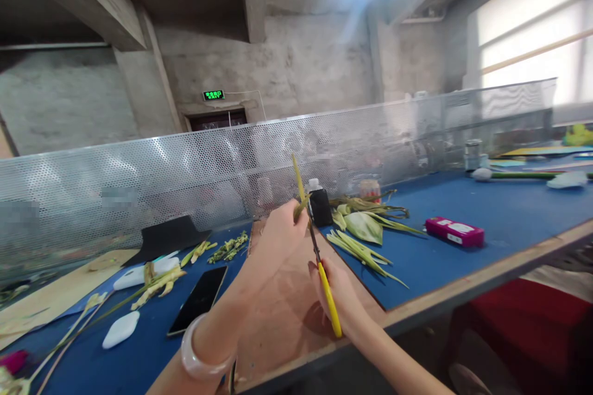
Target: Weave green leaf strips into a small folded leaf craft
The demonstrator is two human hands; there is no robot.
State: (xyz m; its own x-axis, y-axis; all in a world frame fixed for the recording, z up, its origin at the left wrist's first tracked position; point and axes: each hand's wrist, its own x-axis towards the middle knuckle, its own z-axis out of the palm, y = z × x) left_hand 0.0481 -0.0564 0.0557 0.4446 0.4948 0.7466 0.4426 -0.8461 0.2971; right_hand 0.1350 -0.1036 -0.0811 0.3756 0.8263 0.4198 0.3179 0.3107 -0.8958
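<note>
My left hand (281,227), a pale bangle on its wrist, is raised over the wooden board and closed on a narrow yellow-green leaf (298,174). The leaf's tip points up, and a short folded end sticks out beside the fingers. In my right hand (340,287) is a pair of scissors with yellow handles (328,299). Their dark blades point up beside my left fingers; whether they touch the leaf I cannot tell. Right of the board lie cut leaf strips (356,250) and a broad pale-green leaf (364,227).
A dark bottle with a white cap (319,204) stands behind my hands. A phone (198,301) lies left of the board (273,333). Toward the right is a magenta box (454,232). A perforated metal screen (139,182) runs along the table's back. Dried flower stems (160,284) lie at left.
</note>
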